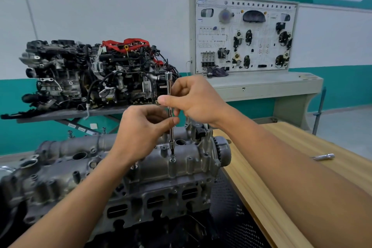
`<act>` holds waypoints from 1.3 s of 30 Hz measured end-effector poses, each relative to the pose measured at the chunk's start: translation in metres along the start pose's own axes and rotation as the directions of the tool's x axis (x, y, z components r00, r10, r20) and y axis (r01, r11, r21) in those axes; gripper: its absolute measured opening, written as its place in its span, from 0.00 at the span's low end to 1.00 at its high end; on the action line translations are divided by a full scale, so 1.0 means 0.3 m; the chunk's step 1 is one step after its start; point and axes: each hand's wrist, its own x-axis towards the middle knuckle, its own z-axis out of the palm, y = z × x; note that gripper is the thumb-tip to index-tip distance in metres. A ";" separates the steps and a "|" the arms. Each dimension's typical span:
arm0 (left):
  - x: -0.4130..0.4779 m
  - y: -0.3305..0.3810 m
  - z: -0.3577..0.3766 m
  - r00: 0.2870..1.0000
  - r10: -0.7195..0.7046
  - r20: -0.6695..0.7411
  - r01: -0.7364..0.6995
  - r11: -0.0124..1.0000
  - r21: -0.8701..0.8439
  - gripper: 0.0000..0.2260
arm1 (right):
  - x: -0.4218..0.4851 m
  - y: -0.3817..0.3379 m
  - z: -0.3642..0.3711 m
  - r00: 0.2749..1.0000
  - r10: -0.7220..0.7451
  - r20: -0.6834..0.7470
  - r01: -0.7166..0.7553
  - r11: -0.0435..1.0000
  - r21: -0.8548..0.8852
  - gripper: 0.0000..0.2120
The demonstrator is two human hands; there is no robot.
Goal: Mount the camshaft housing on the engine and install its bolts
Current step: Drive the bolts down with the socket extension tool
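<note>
The grey cast camshaft housing (141, 157) lies on top of the engine (153, 197) in the lower middle of the view. A long chrome extension bar (168, 84) stands upright over a bolt (172, 159) at the housing's near right edge, its tip on the bolt head. My right hand (195, 100) pinches the bar near its upper half. My left hand (145, 127) pinches the bar lower down, just above the housing. Other bolt holes and bosses show along the housing's top.
A wooden bench (291, 167) runs along the right, with a chrome socket piece (324, 156) lying on it. A second engine (90, 72) sits on a stand behind. A training display panel (244, 34) on a grey cabinet stands at the back right.
</note>
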 end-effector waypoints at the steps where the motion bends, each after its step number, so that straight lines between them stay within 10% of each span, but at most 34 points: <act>1: 0.002 -0.001 0.000 1.000 -0.007 0.006 0.007 1.000 -0.004 0.03 | 0.000 0.001 0.003 1.000 0.002 -0.009 -0.002 1.000 -0.010 0.11; 9: 0.013 0.012 -0.028 0.965 0.007 0.262 -0.042 0.990 0.131 0.08 | -0.003 -0.021 -0.027 0.990 0.009 0.137 -0.013 0.999 0.031 0.08; 17: 0.002 0.017 0.007 1.000 0.007 -0.010 -0.007 1.000 0.030 0.06 | -0.004 0.001 0.009 0.999 -0.030 -0.026 0.029 1.000 -0.006 0.14; 26: 0.026 0.034 -0.022 0.954 -0.034 0.297 -0.004 0.992 0.126 0.07 | -0.005 -0.025 -0.039 0.994 -0.009 0.111 0.003 0.998 0.056 0.05; 33: 0.010 0.035 0.003 1.000 -0.011 0.020 0.011 1.000 0.010 0.04 | -0.004 -0.008 -0.002 0.995 -0.029 -0.091 0.028 1.000 -0.002 0.13; 39: 0.018 0.028 -0.015 0.975 -0.005 0.220 -0.013 0.997 0.078 0.08 | -0.009 -0.016 -0.036 0.996 0.021 0.087 -0.026 0.999 0.048 0.06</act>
